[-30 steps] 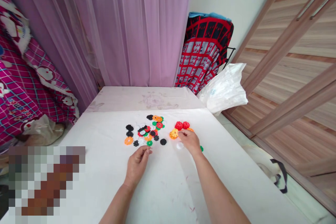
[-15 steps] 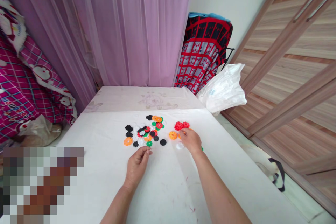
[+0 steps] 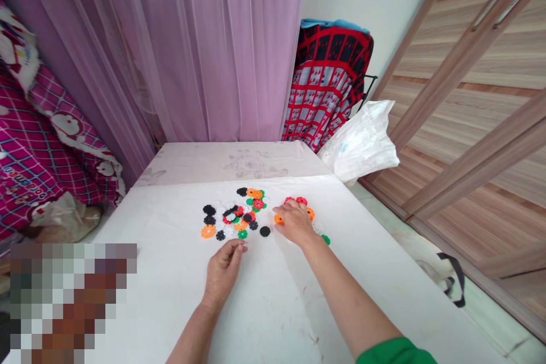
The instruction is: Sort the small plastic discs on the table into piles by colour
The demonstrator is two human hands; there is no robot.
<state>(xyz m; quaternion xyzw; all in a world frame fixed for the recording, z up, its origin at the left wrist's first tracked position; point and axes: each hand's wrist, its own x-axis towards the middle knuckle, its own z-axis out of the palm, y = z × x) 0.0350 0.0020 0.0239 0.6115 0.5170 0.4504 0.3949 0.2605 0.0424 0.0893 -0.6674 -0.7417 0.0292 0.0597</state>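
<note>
My right hand (image 3: 297, 224) reaches over a small group of notched plastic discs, its fingers stretched out to the left. From under it show red discs (image 3: 302, 201), an orange disc (image 3: 310, 214) and a green disc (image 3: 326, 239); its palm hides others. My left hand (image 3: 223, 266) rests on the white cloth with fingers curled and thumb pressed to them; whatever they may hold is hidden. Just beyond it lies a loose pile of discs in several colours, with a green disc (image 3: 242, 234) closest to the fingertips. A black disc (image 3: 265, 231) sits alone between pile and group.
A white cloth (image 3: 264, 307) covers the table. Beyond its far right corner stands a white plastic bag (image 3: 362, 139), near a red-and-black patterned cover (image 3: 318, 79). Purple curtains (image 3: 222, 45) hang behind, and a wooden wardrobe (image 3: 469, 125) is on the right.
My right hand has moved left over the orange discs and its fingers have straightened. The orange and green discs on its right now show more. My left hand has stayed in place.
</note>
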